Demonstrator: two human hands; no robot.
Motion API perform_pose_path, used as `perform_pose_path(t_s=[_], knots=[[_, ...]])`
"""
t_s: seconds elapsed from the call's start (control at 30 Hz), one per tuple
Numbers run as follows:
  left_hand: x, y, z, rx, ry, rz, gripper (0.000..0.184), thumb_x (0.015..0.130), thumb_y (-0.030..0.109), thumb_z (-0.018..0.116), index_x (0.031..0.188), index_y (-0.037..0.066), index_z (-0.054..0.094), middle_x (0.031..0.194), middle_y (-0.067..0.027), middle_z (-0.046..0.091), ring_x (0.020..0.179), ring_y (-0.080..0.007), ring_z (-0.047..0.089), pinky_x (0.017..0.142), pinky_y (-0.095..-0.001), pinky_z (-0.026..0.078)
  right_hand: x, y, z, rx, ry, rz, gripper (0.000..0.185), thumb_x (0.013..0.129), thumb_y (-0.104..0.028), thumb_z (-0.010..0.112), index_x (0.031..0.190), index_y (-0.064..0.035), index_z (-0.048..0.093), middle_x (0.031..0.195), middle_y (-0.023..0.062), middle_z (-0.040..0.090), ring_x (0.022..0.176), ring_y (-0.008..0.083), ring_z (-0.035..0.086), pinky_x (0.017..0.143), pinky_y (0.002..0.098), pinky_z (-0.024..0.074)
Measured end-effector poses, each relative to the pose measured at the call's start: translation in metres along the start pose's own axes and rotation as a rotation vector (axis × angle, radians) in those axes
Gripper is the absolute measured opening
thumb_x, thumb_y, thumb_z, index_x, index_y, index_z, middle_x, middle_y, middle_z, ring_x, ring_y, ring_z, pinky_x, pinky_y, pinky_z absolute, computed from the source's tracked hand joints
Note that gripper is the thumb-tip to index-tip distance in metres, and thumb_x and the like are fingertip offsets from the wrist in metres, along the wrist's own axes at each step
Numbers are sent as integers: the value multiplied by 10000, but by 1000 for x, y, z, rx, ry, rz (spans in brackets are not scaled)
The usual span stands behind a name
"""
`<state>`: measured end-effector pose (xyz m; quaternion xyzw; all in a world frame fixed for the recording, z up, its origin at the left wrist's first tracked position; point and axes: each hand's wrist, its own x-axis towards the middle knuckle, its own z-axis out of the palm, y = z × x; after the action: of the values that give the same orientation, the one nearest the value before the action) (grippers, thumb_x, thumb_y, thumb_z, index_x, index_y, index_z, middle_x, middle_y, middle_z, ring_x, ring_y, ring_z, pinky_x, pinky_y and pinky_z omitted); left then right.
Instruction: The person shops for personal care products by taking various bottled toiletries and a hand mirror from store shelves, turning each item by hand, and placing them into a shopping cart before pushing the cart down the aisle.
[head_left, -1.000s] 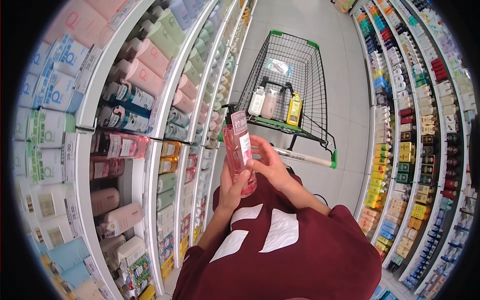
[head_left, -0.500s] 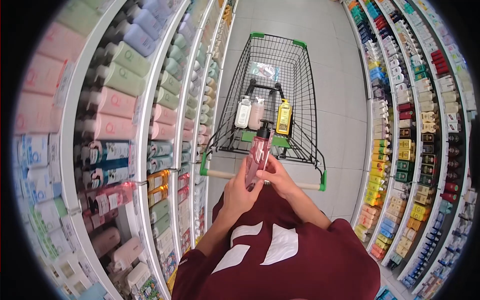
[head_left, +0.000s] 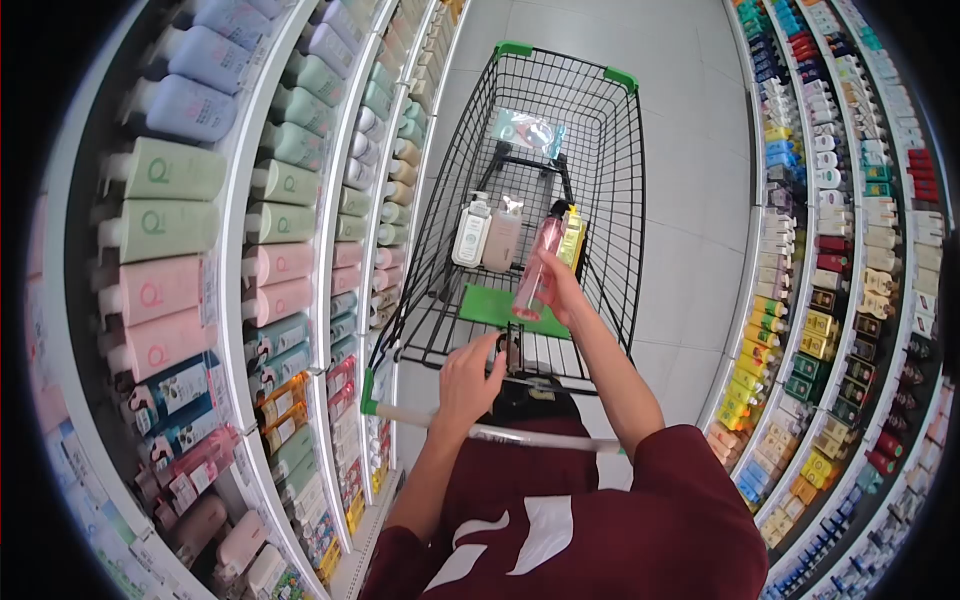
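My right hand [head_left: 562, 290] holds a clear pink pump bottle [head_left: 535, 272] with a black top, tilted over the wire shopping cart [head_left: 515, 48]. Nothing shows in my left hand [head_left: 468, 385], whose fingers are slightly bent and apart, just above the cart's handlebar [head_left: 480, 432]. Inside the cart, a white pump bottle [head_left: 470, 236] and a pale pink pump bottle [head_left: 502, 240] stand side by side. A yellow bottle [head_left: 573, 238] is to their right, partly hidden by the held bottle and my right hand.
Shelves of pastel pump bottles [head_left: 160, 285] line the left side. More bottles [head_left: 770, 330] fill the right-hand shelves. A flat plastic pack [head_left: 530, 132] lies toward the cart's far end. Grey tiled floor [head_left: 690, 200] runs along the aisle.
My left hand has let go of the pink bottle and moved down and left. My right hand has carried the bottle forward over the cart. The view has shifted.
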<state>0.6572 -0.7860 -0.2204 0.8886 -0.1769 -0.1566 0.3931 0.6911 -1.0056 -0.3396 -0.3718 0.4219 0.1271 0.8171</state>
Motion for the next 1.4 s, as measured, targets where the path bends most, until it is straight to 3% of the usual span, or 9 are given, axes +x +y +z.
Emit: perform_pose_path(t_s=[0.23,0.3,0.43,0.6,0.87,1.1,1.23,1.3,1.4], knots=[[-4,-48,46,451,22,-60,160,843,222,641,902,82,693,813,-56,683,818,-220,646,734,-363,436,189,64,-99,-305,222,-32,442,819,-281,762,1113,-18,563,918,89,658,750,183,664,628,380,556],[-3,-50,47,443,25,-69,148,819,203,639,891,84,693,794,-50,679,800,-215,647,718,-362,431,225,80,-116,-338,233,13,591,751,-288,814,1141,52,528,1012,175,665,864,236,684,715,407,570],[0,-53,49,429,19,-64,144,752,158,629,862,91,691,780,-38,676,782,-200,649,694,-353,425,286,114,-132,-662,480,-64,618,737,-308,826,1148,39,522,989,177,669,851,266,690,707,407,563],[3,-53,50,415,-19,-89,185,681,86,616,852,96,684,787,-54,656,785,-234,651,702,-360,420,294,102,-111,-984,512,-75,945,655,-426,856,1274,112,388,1191,305,613,1103,407,629,938,420,513],[9,-49,52,424,-6,-68,194,657,74,599,832,87,682,806,-65,673,843,-240,672,714,-370,433,317,122,-106,-992,651,-106,829,708,-367,823,1262,102,422,1162,297,627,1079,403,642,917,433,522],[13,-47,55,410,2,-57,200,658,80,582,835,89,675,801,-53,671,849,-231,670,703,-365,432,293,121,-131,-954,375,-308,510,816,-278,680,1198,20,521,1077,265,657,1000,430,649,867,457,522],[18,-46,54,417,4,-44,174,654,90,585,812,95,659,764,-30,644,816,-212,652,688,-365,420,271,104,-132,-1260,271,-443,426,804,-242,648,1122,35,594,1092,270,662,999,431,643,885,470,515],[19,-48,54,423,48,-14,168,644,102,596,802,99,653,752,-22,636,794,-209,643,685,-367,418,255,82,-131,-1332,-13,-232,447,806,-256,637,1161,13,609,1087,259,670,1026,409,643,919,460,504],[21,-51,55,425,48,-10,172,641,121,599,802,110,657,754,-18,638,768,-206,631,686,-369,423,225,59,-136,-1514,-256,-292,477,805,-253,594,1217,-14,617,1048,261,681,1006,416,648,908,454,514]])
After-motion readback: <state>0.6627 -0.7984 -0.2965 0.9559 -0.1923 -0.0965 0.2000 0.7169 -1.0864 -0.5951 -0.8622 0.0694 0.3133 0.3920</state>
